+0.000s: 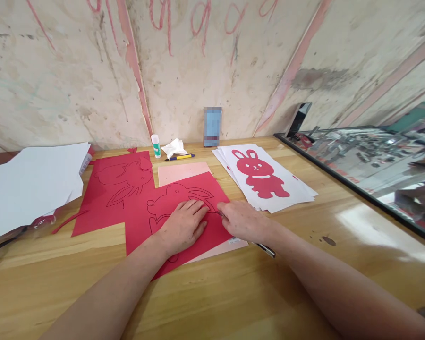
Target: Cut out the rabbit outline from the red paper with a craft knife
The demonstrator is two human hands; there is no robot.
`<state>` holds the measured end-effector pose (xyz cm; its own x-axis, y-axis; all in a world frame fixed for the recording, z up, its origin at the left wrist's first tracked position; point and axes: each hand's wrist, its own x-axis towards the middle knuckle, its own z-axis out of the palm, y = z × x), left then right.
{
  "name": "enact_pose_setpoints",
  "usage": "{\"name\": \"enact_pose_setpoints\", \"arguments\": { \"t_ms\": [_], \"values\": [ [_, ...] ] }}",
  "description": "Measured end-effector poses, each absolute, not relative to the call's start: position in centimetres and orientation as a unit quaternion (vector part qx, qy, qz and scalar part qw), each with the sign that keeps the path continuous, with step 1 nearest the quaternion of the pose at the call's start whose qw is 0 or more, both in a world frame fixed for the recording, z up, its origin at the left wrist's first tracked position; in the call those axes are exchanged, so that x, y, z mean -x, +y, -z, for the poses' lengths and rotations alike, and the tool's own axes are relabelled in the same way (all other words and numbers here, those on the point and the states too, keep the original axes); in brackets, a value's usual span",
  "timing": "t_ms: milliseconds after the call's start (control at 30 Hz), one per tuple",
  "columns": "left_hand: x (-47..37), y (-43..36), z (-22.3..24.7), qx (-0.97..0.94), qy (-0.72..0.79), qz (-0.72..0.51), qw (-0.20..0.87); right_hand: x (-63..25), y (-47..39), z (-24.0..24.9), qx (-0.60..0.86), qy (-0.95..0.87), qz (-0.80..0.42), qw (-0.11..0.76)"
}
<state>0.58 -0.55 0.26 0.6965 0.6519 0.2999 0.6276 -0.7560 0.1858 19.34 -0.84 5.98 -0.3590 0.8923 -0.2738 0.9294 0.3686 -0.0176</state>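
Note:
A red sheet with a rabbit outline [141, 241] lies at the middle of the table, over pale pink sheets [184, 171]. My left hand [186, 223] rests flat on it, fingers spread, holding nothing. Just right of it, my right hand [239, 219] is closed round a slim pen-like tool [267, 250], whose dark tip meets the red sheet near the rabbit's ears. The tool's rear end sticks out below the hand. A second red sheet with a drawn rabbit [106, 208] lies to the left.
White papers [28, 182] lie at left. Behind are a glue stick [156, 146], tissue [174, 148], yellow-blue pen [180, 157] and phone [213, 126] against the wall. At right are white sheets with a red paper rabbit [255, 172] and a black-edged glossy panel [361, 200].

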Motion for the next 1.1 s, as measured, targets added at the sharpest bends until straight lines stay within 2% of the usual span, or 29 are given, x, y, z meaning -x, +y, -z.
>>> {"name": "enact_pose_setpoints", "arguments": {
  "t_ms": [567, 1100],
  "values": [
    [-0.3, -0.9, -0.7, -0.916, 0.355, -0.184, -0.006, -19.8, -0.6, -6.3, -0.541, 0.828, 0.097, 0.114],
    [1.7, 0.2, -0.5, -0.912, 0.346, -0.219, 0.027, -21.1, -0.2, -7.2, -0.522, 0.84, 0.119, 0.087]
  ]
}}
